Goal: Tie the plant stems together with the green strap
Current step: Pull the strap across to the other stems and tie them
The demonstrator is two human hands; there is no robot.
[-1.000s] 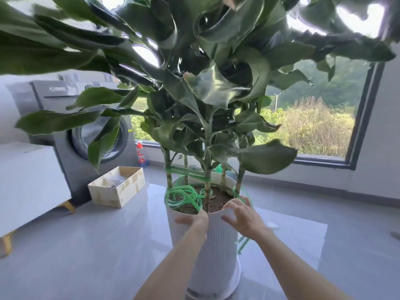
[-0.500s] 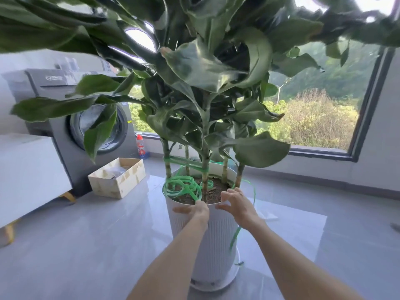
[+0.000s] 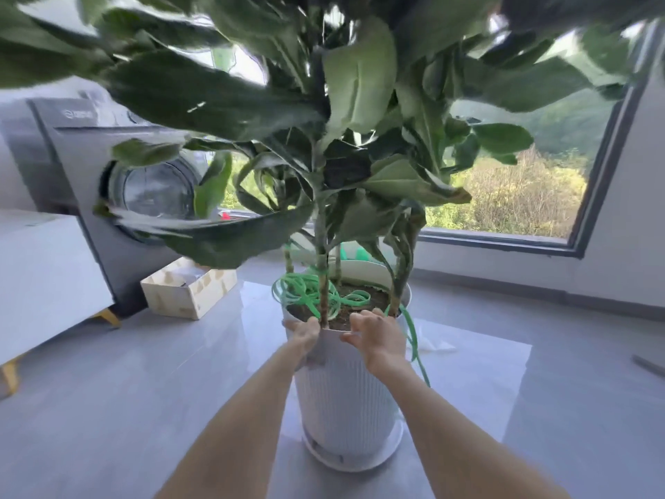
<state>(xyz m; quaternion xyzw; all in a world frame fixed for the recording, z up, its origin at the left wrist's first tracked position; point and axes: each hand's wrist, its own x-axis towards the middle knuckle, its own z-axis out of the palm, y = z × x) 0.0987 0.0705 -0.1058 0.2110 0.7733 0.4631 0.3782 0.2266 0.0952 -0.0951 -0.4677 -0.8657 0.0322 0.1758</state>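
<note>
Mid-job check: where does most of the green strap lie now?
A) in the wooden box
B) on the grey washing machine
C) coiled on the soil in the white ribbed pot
C: the green strap loops over the soil inside the white ribbed pot, one strand trailing over its rim.

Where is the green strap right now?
Head view: the green strap lies coiled on the soil at the left of the white pot, beside the stems, with one end trailing over the right rim past the right hand.
</note>
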